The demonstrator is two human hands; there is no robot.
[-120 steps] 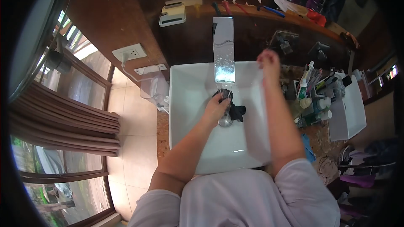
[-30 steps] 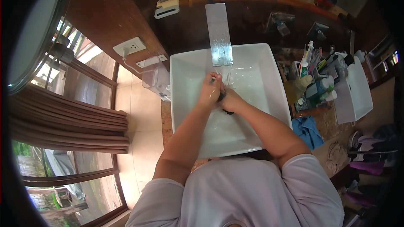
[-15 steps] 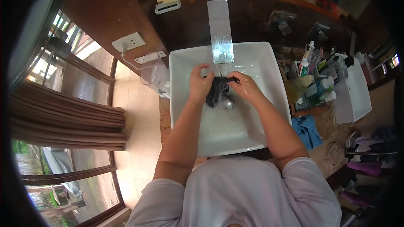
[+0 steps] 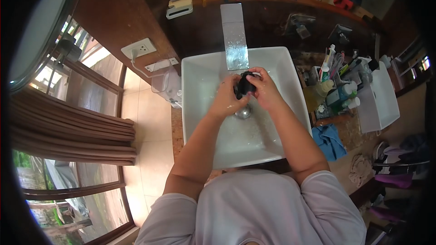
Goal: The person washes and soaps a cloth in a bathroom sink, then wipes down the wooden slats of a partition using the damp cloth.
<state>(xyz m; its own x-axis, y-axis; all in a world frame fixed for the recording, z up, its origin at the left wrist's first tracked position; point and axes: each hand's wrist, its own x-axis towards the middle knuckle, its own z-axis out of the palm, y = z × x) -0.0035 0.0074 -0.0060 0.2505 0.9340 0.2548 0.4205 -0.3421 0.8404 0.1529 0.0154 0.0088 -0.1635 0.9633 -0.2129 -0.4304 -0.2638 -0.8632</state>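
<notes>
A wet black cloth (image 4: 245, 86) is bunched into a small wad just below the faucet (image 4: 235, 38), inside the white sink (image 4: 192, 127). My left hand (image 4: 226, 96) closes on it from the left, thumb along its lower side. From the right, my right hand (image 4: 267, 91) presses its fingers and thumb around the same wad. Part of the cloth is hidden by my fingers, and its exact kind cannot be made out. Under my hands shows the round metal drain (image 4: 243, 112). Water drops cling to the faucet and my skin.
Bottles (image 4: 346, 91) and toothbrushes stand right of the sink, beside a white bin (image 4: 383, 97). A blue cloth (image 4: 329, 143) lies on the counter there. A clear plastic container (image 4: 166, 84) and a wall outlet (image 4: 140, 47) are on the left.
The black cloth was spread and hanging under running water; now it is gathered into a compact wad. My hands have come together around it, the left having closed from a looser pose.
</notes>
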